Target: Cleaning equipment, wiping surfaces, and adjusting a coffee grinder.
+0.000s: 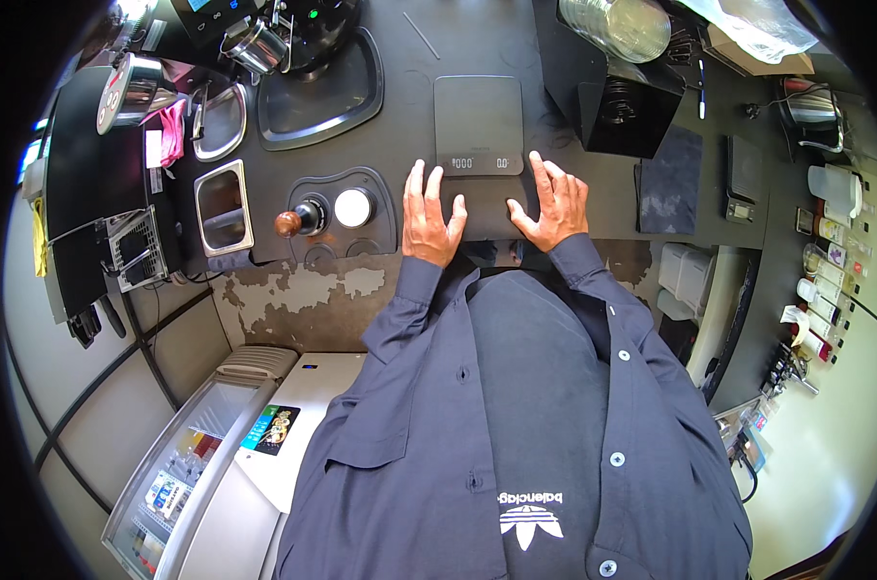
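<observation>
A flat dark digital scale (478,119) lies on the dark counter (409,138) before me, its display lit along the near edge. At the scale's near left corner is my left hand (431,217), fingers apart and holding nothing. My right hand (552,203) rests by the near right corner, also spread and bare of any object. To the left of my left hand, a black tamping mat (382,232) carries a tamper with a wooden knob (288,224) and a round white-topped tool (353,208).
Left stand a steel knock box or bin (224,206), a black tray (322,109) and a steel milk pitcher (255,47). Rightward are a black holder (627,109) with clear plastic cups (619,29), a folded dark cloth (670,181) and a smaller scale (743,174). Several bottles (830,261) line the far right.
</observation>
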Action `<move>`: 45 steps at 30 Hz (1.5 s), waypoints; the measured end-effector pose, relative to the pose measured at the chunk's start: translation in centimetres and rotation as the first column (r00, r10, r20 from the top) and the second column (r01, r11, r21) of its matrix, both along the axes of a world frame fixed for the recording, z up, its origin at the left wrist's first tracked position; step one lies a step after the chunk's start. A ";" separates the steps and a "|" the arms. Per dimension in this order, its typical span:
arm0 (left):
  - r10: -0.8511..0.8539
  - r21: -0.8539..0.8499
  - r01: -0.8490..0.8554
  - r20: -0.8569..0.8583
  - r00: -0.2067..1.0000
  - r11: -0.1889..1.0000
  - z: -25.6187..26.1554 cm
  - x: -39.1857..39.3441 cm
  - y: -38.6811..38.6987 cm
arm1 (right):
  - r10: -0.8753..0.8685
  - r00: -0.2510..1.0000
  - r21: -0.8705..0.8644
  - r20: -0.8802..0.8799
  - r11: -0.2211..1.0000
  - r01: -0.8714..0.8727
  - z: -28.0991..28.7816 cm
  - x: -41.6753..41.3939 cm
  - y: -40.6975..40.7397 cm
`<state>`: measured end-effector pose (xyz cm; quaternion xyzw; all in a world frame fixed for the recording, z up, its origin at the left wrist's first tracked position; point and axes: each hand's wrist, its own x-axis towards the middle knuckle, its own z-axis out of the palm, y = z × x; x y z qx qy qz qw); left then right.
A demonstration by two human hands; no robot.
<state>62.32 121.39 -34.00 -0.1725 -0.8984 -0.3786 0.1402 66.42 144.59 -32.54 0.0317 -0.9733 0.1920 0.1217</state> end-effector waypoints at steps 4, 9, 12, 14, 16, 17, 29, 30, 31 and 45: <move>-0.027 -0.071 0.026 -0.023 0.999 0.997 0.4 0.0 0.2 | -0.001 1.000 -0.002 0.001 1.000 0.001 0.2 0.0 0.1; -0.010 -0.097 0.009 -0.008 1.000 0.995 0.4 -0.1 0.2 | -0.003 1.000 -0.008 -0.022 1.000 0.003 0.1 0.0 0.0; -0.013 -0.090 0.011 -0.015 1.000 0.996 0.2 -0.2 0.3 | 0.000 0.999 -0.004 -0.033 1.000 0.000 0.1 0.0 0.1; -0.014 -0.072 0.013 -0.010 1.000 0.997 0.1 -0.2 0.2 | 0.000 1.000 -0.004 -0.026 1.000 0.000 0.1 0.0 0.0; -0.008 -0.063 0.008 0.008 1.000 0.998 0.2 -0.1 0.3 | -0.003 1.000 -0.001 -0.018 1.000 0.003 0.1 0.0 0.1; -0.001 -0.055 0.003 0.024 1.000 0.998 0.3 -0.1 0.3 | -0.001 1.000 -0.003 -0.018 1.000 0.001 0.1 0.0 0.1; -0.007 -0.077 0.006 -0.003 1.000 0.997 0.3 -0.2 0.4 | 0.002 1.000 -0.004 -0.015 1.000 -0.002 0.1 0.0 0.1; -0.007 -0.077 0.007 -0.002 1.000 0.997 0.4 -0.2 0.4 | 0.001 1.000 -0.004 -0.017 1.000 -0.002 0.0 0.0 0.1; -0.010 -0.080 0.010 -0.002 1.000 0.997 0.4 -0.2 0.4 | 0.001 1.000 -0.005 -0.016 1.000 -0.001 0.0 0.0 0.1; -0.003 -0.122 0.000 -0.022 1.000 0.993 0.5 -0.4 0.6 | -0.003 1.000 -0.001 -0.022 1.000 0.003 0.0 0.0 0.0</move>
